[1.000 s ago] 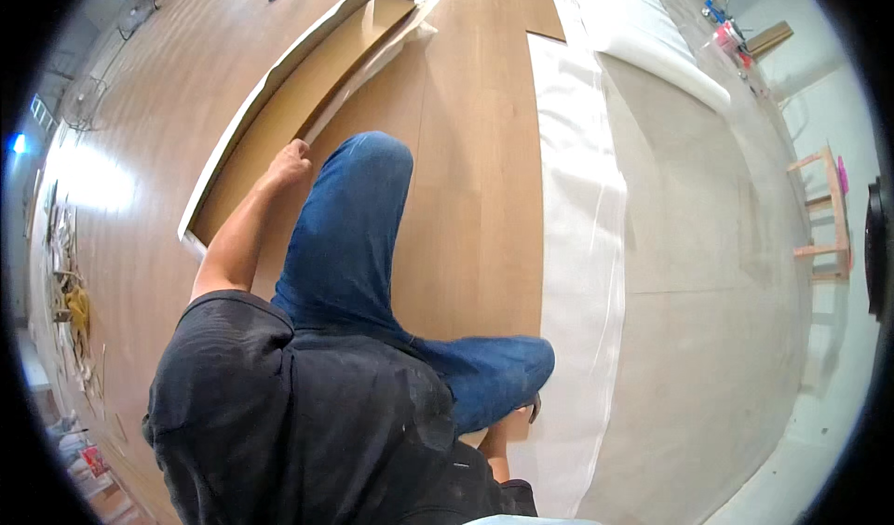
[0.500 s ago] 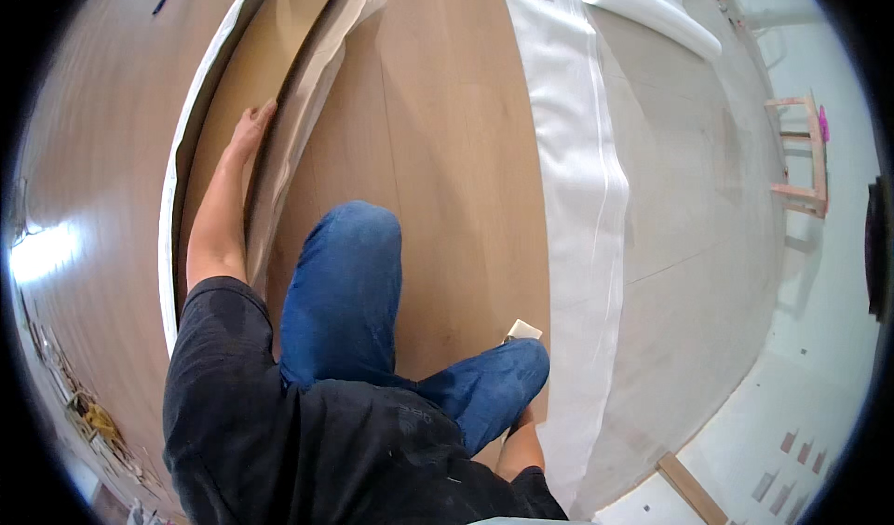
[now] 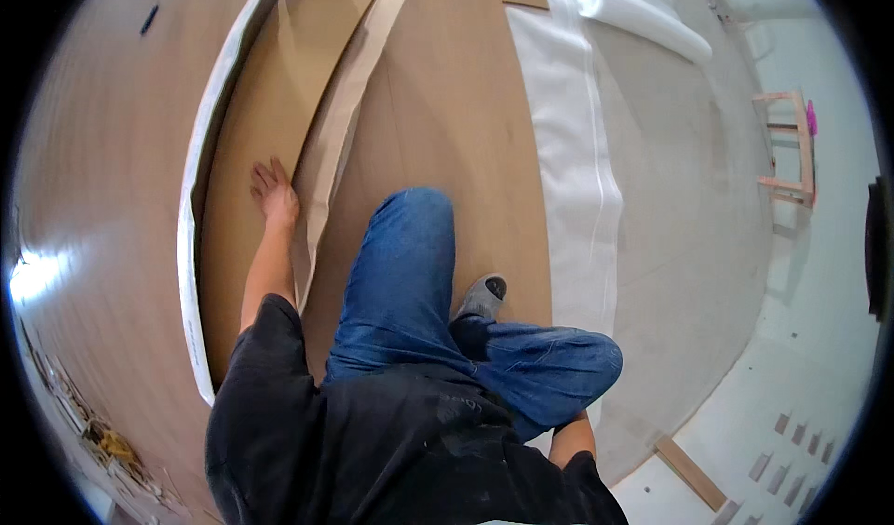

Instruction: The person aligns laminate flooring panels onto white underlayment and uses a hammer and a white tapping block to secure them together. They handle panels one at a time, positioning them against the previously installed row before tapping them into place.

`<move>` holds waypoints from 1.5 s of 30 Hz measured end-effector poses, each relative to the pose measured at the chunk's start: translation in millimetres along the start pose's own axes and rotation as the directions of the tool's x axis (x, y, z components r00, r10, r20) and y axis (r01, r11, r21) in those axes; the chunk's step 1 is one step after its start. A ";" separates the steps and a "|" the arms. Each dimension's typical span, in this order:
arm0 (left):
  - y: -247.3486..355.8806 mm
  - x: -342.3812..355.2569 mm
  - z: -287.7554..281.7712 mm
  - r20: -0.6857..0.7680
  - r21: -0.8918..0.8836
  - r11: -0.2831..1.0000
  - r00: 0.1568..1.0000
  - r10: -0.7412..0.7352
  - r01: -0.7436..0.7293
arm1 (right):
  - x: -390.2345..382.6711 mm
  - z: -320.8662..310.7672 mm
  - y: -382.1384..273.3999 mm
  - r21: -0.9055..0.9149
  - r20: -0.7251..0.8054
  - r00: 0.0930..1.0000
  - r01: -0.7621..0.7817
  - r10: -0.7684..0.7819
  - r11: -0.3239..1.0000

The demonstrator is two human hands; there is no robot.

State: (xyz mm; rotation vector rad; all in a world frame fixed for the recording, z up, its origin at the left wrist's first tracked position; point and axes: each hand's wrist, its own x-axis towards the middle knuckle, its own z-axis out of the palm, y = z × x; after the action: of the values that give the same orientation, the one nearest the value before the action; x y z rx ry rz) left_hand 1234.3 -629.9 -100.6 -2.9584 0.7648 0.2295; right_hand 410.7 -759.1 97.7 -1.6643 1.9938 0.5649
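A person kneels on a wood floor [image 3: 447, 106], seen from above. The left hand [image 3: 273, 193], at about 10 o'clock from the bent knee [image 3: 410, 210], lies flat with fingers spread on a long plank [image 3: 251, 134] resting inside an opened carton [image 3: 200, 181]. A brown cardboard flap [image 3: 349, 106] lies just beside the hand, toward 3 o'clock, touching the plank's edge. The right hand is hidden behind the folded leg at 5 o'clock; only the forearm [image 3: 570, 439] shows, so I cannot tell its grip.

A white underlay sheet [image 3: 568, 153] runs along the floor at 2 o'clock, with a foam roll [image 3: 638, 15] at 1 o'clock and a wooden stool [image 3: 792, 148] well apart at 3 o'clock.

Likely risks: the open palm only presses down, so the plank could slide within the carton rather than lift. The loose flap may fold over the fingers. Leaning weight on one hand could tip the person forward.
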 end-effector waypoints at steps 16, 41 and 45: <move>9.0 22.1 -208.5 -0.123 -0.219 0.976 0.992 -0.017 -0.010 | 249.3 -113.9 -20.5 0.153 -0.599 0.774 0.359 -0.202 0.921; 643.5 28.4 -443.4 0.239 -0.173 0.136 0.093 0.967 -0.975 | 255.2 -403.0 -367.3 -0.330 -0.582 0.432 0.649 -0.689 0.686; 682.8 113.9 -346.9 0.225 0.059 0.045 0.057 0.973 -0.997 | 338.7 -325.9 -287.8 -0.056 -0.538 0.709 0.510 -0.456 0.858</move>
State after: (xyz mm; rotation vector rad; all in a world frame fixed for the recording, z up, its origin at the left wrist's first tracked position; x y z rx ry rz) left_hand 1043.6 -1318.7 197.2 -1.5353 2.5135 0.3432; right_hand 612.6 -1269.0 152.7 -2.3544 1.7414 -0.2257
